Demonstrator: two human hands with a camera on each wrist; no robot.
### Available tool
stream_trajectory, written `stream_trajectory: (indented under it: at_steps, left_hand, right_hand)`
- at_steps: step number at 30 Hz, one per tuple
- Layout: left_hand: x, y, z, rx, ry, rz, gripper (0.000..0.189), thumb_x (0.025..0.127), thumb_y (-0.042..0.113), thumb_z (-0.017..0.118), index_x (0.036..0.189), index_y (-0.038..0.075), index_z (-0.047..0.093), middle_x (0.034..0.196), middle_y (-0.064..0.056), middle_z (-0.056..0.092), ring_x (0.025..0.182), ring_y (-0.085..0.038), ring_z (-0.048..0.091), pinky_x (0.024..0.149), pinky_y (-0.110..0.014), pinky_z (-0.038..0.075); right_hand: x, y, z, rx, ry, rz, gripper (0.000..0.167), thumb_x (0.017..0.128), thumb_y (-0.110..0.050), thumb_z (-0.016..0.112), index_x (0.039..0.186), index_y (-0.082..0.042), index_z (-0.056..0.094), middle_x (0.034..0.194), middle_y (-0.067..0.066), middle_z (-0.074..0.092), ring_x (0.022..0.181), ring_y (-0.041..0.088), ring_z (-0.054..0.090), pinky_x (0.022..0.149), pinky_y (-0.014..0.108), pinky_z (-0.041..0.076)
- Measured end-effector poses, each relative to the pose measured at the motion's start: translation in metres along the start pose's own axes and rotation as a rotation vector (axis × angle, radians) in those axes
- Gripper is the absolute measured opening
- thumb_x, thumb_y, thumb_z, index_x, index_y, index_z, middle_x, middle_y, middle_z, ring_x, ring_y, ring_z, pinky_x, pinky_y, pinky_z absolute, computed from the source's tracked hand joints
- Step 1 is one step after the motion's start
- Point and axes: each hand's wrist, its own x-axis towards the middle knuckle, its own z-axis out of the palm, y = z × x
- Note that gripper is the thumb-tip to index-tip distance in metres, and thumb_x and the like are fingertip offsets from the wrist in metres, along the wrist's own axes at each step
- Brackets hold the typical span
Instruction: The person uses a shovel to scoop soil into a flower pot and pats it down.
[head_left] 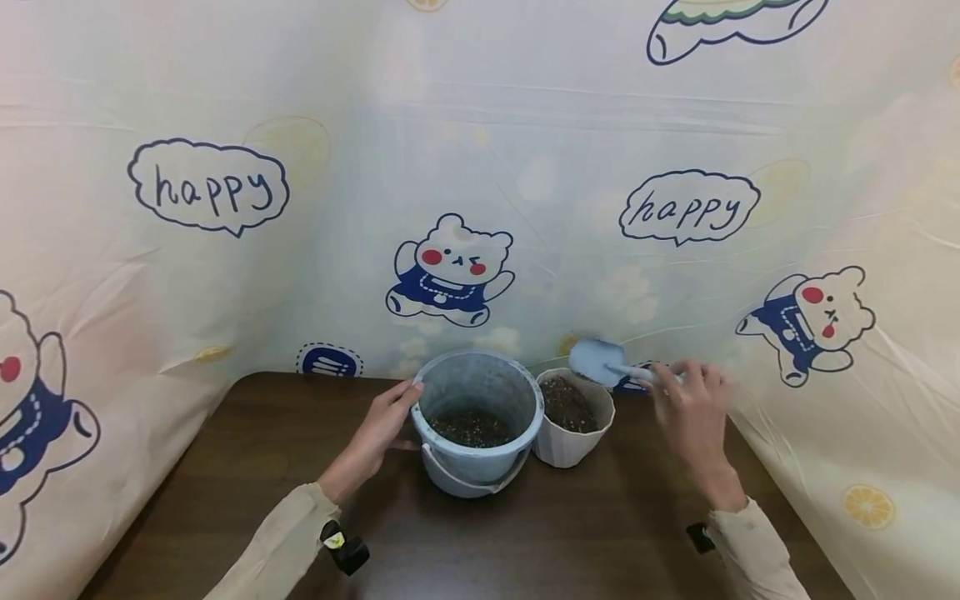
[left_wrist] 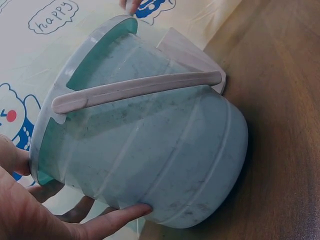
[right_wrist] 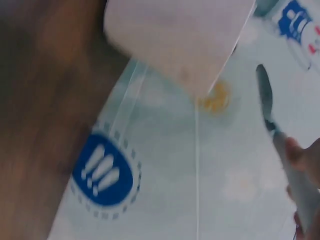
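A light blue bucket [head_left: 480, 471] with dark soil [head_left: 472, 427] in its bottom stands on the table. My left hand [head_left: 382, 421] holds its left side, thumb at the rim and fingers spread along the wall, as the left wrist view shows on the bucket [left_wrist: 150, 150]. Right of the bucket is a white faceted pot [head_left: 566, 446] with brown soil [head_left: 572, 407] inside. My right hand [head_left: 693, 408] grips the handle of a small light blue shovel [head_left: 597, 361], whose blade hangs above the pot's far right rim. Seen edge-on in the right wrist view, the shovel [right_wrist: 292, 170] stands apart from the pot.
A pale bucket handle [left_wrist: 135, 91] hangs down the bucket's near side. The brown wooden table [head_left: 450, 558] ends at a printed cloth [head_left: 562, 167] with bears and "happy" bubbles, which rises behind and at both sides. Black straps with small devices [head_left: 345, 547] are on both sleeves.
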Motion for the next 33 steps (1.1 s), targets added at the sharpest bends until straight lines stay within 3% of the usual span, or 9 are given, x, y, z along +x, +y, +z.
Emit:
stream_trajectory:
  at_steps: [2,4,9,11,18,25,28,33]
  left_hand:
    - [0.0,0.001,0.001,0.0,-0.008,0.001,0.063,0.113,0.036,0.044,0.165,0.005,0.027,0.17,-0.025,0.021,0.154,-0.048,0.025,0.094,-0.068,0.059]
    - [0.001,0.0,0.001,-0.003,-0.016,0.005,0.063,0.113,0.035,0.044,0.165,0.004,0.027,0.17,-0.025,0.02,0.154,-0.048,0.024,0.094,-0.068,0.058]
    - [0.0,0.0,-0.002,-0.009,-0.014,0.008,0.062,0.113,0.035,0.043,0.165,0.004,0.027,0.17,-0.025,0.021,0.155,-0.047,0.024,0.094,-0.067,0.059]
    - [-0.001,0.0,-0.002,-0.005,-0.009,0.005,0.062,0.114,0.035,0.042,0.165,0.005,0.028,0.17,-0.025,0.021,0.154,-0.046,0.025,0.094,-0.067,0.059]
    - [-0.001,0.0,0.001,-0.003,-0.005,0.009,0.061,0.113,0.036,0.043,0.164,0.005,0.03,0.17,-0.024,0.023,0.154,-0.046,0.027,0.092,-0.066,0.06]
    - [0.0,-0.002,0.001,0.004,-0.015,0.015,0.063,0.113,0.037,0.043,0.165,0.006,0.028,0.17,-0.025,0.021,0.153,-0.048,0.027,0.091,-0.066,0.061]
    - [0.001,-0.003,0.002,0.008,-0.011,0.016,0.063,0.113,0.038,0.043,0.165,0.006,0.028,0.17,-0.024,0.022,0.153,-0.048,0.027,0.09,-0.065,0.061]
    - [0.002,-0.003,0.002,0.013,-0.002,0.011,0.063,0.113,0.037,0.044,0.165,0.005,0.028,0.17,-0.024,0.022,0.153,-0.048,0.028,0.09,-0.065,0.061]
  right_hand:
    - [-0.004,-0.01,0.0,0.022,-0.008,0.004,0.028,0.096,-0.027,0.075,0.102,0.0,0.075,0.09,0.024,0.06,0.08,0.045,0.045,0.064,0.053,0.032]
    - [-0.01,-0.022,0.002,0.058,-0.053,0.02,0.031,0.093,-0.03,0.077,0.098,0.001,0.076,0.087,0.022,0.06,0.079,0.042,0.045,0.063,0.051,0.033]
    - [-0.018,-0.047,0.004,0.116,-0.33,0.218,0.024,0.08,-0.014,0.09,0.099,0.0,0.082,0.084,0.015,0.062,0.079,0.031,0.042,0.063,0.038,0.026]
    - [-0.019,-0.051,0.003,0.094,-0.4,0.273,0.025,0.08,-0.012,0.091,0.1,0.0,0.083,0.083,0.014,0.062,0.078,0.028,0.041,0.063,0.035,0.023]
    - [-0.015,-0.053,0.0,-0.085,-0.404,0.267,0.014,0.083,-0.012,0.089,0.089,-0.002,0.082,0.077,0.019,0.061,0.074,0.034,0.044,0.057,0.042,0.031]
    - [-0.001,-0.058,-0.014,-0.077,-0.537,0.291,0.014,0.086,-0.017,0.087,0.083,-0.004,0.083,0.067,0.014,0.06,0.068,0.033,0.048,0.054,0.044,0.043]
    - [0.005,-0.059,-0.021,-0.066,-0.528,0.303,0.016,0.088,-0.018,0.085,0.077,-0.006,0.081,0.065,0.013,0.061,0.069,0.035,0.05,0.058,0.049,0.047]
    - [0.002,-0.061,-0.021,-0.053,-0.442,0.349,0.018,0.089,-0.019,0.084,0.082,-0.004,0.081,0.072,0.017,0.064,0.071,0.036,0.051,0.059,0.051,0.047]
